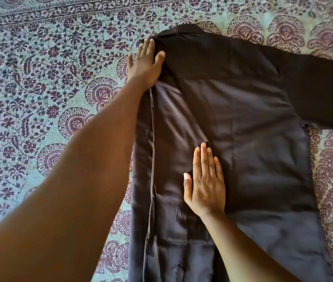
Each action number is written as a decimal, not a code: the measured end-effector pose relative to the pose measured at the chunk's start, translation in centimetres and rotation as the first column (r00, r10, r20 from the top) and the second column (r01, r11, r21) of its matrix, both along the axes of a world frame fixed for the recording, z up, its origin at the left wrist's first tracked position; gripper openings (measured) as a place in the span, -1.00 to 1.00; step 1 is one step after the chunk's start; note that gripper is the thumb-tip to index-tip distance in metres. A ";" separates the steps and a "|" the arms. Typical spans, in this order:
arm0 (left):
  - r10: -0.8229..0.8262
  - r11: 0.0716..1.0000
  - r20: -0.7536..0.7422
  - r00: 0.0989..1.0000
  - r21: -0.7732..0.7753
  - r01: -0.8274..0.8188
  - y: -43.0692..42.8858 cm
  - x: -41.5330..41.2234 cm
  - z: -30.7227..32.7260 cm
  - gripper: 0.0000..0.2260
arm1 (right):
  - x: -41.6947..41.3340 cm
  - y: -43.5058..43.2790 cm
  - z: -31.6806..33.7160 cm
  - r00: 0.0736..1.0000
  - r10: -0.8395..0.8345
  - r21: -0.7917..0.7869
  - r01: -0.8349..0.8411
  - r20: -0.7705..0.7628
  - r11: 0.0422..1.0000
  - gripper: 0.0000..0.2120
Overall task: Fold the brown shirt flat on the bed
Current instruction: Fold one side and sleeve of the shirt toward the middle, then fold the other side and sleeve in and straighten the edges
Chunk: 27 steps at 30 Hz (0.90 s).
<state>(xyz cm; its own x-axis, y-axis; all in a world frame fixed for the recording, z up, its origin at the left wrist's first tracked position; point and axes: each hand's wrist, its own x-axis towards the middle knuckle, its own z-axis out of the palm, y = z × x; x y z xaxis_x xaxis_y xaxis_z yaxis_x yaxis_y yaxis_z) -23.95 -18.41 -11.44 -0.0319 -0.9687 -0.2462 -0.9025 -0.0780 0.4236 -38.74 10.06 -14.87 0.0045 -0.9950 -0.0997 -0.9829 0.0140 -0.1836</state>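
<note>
The brown shirt (249, 127) is lying on the bed (39, 82), and the left hand (146, 64) and right hand (205, 184) — both flat, gripping nothing, well apart — are pressing its folded-in side; smoothing along a straight crease is advisable.

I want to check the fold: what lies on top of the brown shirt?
Two flat hands rest on the shirt: the left hand at the folded shoulder edge, the right hand on the middle. The folded-over flap hides the cloth beneath it.
</note>
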 end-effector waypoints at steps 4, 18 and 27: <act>-0.206 0.974 0.049 0.977 -0.090 0.209 9.2 0.0 1.0 -0.50 | -0.1 0.1 0.0 1.000 0.006 -0.006 -0.006 -0.001 1.000 -0.38; -0.105 0.994 -0.104 0.989 -0.030 0.103 34.5 -0.9 7.3 -0.57 | -7.0 5.5 6.8 0.884 -0.153 -0.037 0.188 0.441 0.981 -0.44; -0.135 0.987 -0.192 0.972 0.060 0.149 41.0 -12.1 11.9 -0.66 | -19.0 10.7 12.8 0.849 -0.322 -0.020 0.363 0.419 0.932 -0.54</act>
